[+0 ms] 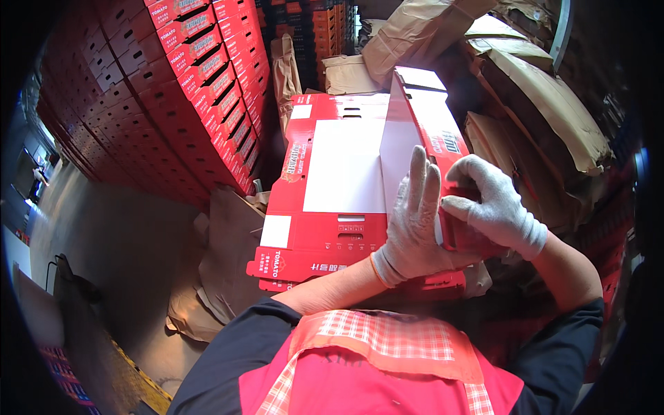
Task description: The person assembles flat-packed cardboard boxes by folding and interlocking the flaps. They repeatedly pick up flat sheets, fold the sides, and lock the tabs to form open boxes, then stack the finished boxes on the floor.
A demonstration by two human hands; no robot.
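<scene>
A partly folded red cardboard carton with a white inner panel lies in front of me, its right side wall standing up at a tilt. My left hand, in a pale knitted glove, is open by the near end of that wall, its fingers stretched out and pointing away from me. My right hand, gloved alike, curls over the wall's near right corner, thumb and fingertips bent round the cardboard. The part of the corner under my right palm is hidden.
Tall stacks of red cartons rise at the left. Brown paper-wrapped bundles are piled at the right, and more brown paper lies behind the carton. Dark crates stand at the back. Crumpled paper lies on the floor at left.
</scene>
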